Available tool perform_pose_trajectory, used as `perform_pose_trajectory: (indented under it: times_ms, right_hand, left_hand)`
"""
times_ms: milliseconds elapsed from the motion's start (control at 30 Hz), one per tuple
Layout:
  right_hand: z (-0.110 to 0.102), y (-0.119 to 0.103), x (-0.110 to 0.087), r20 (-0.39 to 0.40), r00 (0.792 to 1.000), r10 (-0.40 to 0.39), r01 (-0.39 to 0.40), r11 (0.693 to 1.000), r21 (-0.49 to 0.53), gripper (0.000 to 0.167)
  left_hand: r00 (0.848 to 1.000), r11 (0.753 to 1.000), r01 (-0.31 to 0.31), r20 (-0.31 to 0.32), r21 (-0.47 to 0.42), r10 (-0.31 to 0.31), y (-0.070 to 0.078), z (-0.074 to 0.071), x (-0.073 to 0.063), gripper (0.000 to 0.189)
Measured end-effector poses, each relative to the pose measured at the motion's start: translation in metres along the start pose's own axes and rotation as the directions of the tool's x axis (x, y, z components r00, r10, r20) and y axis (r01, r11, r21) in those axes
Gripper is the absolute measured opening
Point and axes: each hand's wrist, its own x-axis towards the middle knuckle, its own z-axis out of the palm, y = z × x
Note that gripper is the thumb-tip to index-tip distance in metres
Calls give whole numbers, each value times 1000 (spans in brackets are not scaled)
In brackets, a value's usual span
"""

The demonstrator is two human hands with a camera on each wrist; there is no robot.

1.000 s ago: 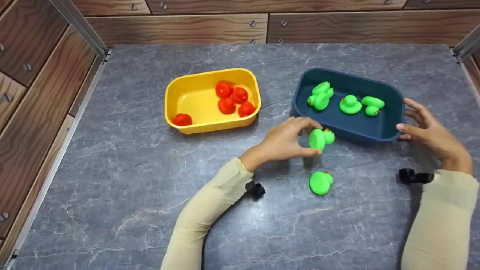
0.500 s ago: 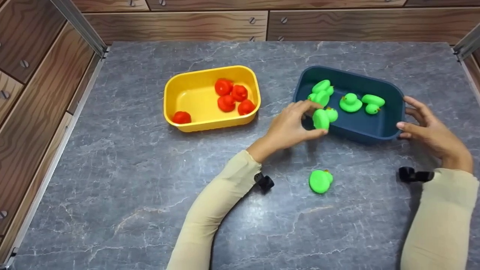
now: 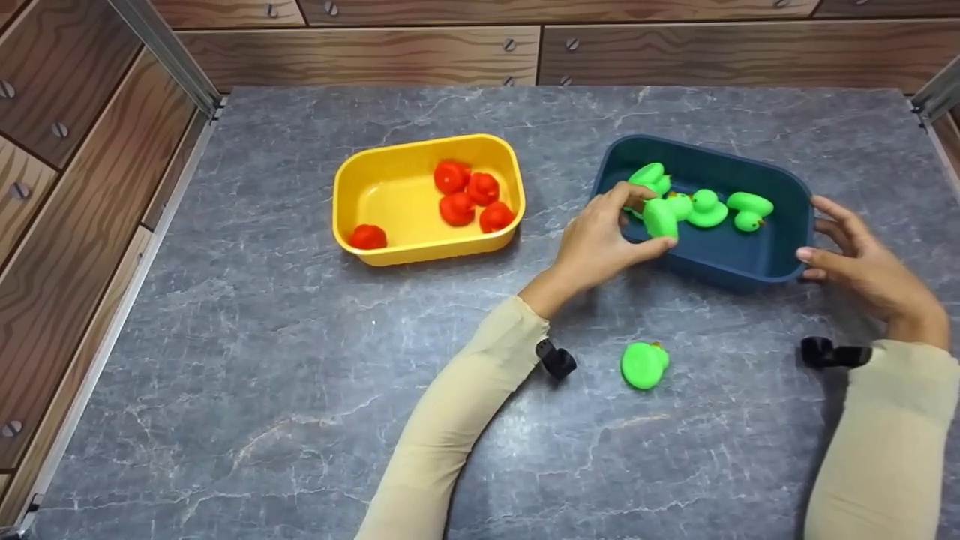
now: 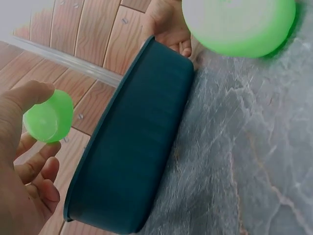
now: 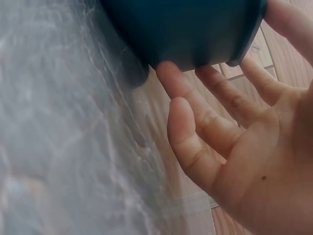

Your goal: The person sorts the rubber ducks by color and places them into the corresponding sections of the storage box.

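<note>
My left hand [image 3: 600,240] pinches a green rubber duck [image 3: 661,219] between thumb and fingers, over the near left rim of the dark blue bin [image 3: 787,225]. In the left wrist view the pinched duck [image 4: 49,117] shows its base. Inside the bin lie several green ducks, among them an upright duck [image 3: 706,208] and a tipped duck [image 3: 750,210]; my left hand partly hides the ones at the left. My right hand [image 3: 874,270] touches the bin's right end with its fingertips; the right wrist view shows the fingers [image 5: 220,93] extended against the outer wall.
One more green duck [image 3: 643,365] lies on its side on the grey marbled table [image 3: 300,360], in front of the bin. To the left stands a yellow bin [image 3: 390,202] with several red ducks [image 3: 457,208]. Wood-patterned panels [image 3: 360,56] border the table.
My left hand has carried the pinched duck up and to the right, from in front of the blue bin to over its rim. The right hand stays at the bin's end.
</note>
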Motion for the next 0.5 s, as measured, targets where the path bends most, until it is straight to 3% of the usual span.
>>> perform_pose_trajectory:
  times_ms: [300, 500]
  right_hand:
    - [0, 1, -1, 19, 1000, -23, 22, 1000, 10, 74]
    - [0, 0, 1, -10, 1000, 7, -8, 996, -86, 75]
  left_hand:
    - [995, 992, 102, -7, 79, -102, 5, 2, 10, 57]
    - [992, 987, 123, -11, 105, -123, 6, 1, 16, 58]
